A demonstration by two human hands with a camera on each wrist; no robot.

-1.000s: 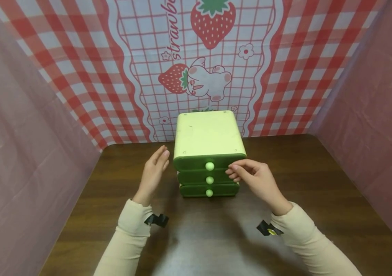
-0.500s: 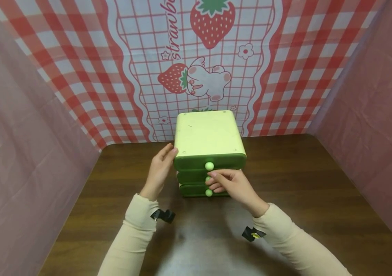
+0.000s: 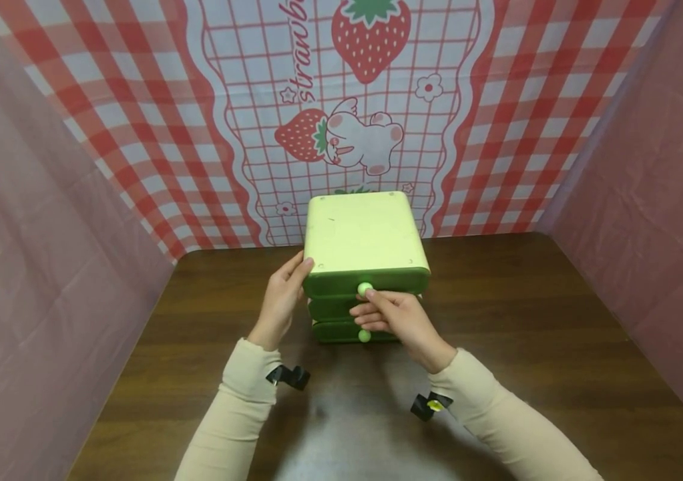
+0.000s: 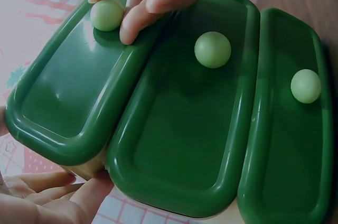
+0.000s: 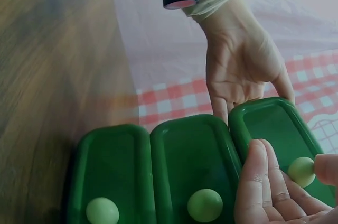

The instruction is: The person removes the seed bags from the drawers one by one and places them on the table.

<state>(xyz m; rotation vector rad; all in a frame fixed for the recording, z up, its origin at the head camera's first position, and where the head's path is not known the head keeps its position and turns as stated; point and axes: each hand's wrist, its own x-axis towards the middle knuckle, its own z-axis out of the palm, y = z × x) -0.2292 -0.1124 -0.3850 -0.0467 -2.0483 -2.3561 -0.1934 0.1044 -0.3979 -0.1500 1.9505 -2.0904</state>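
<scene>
A small cabinet (image 3: 364,230) with a pale yellow-green top and three dark green drawers stands on the table. My right hand (image 3: 404,321) pinches the round light green knob (image 4: 107,15) of the top drawer (image 3: 332,284) between thumb and fingers. Its other fingers hang in front of the middle drawer (image 4: 182,123), hiding that drawer's knob (image 4: 213,49) from the head view. With fairly straight fingers, my left hand (image 3: 279,304) rests on the cabinet's left side, thumb at the upper front corner. The bottom drawer's knob (image 3: 364,336) shows below my right fingers.
The brown wooden table (image 3: 197,374) reaches out on both sides of the cabinet. Behind it hangs a red-and-white checked cloth (image 3: 245,133) with strawberry prints. Pink curtains (image 3: 635,180) close off left and right.
My right hand has moved left from the cabinet's right front and taken hold of the top knob. My left hand has come rightward against the cabinet's side. The drawers look unmoved.
</scene>
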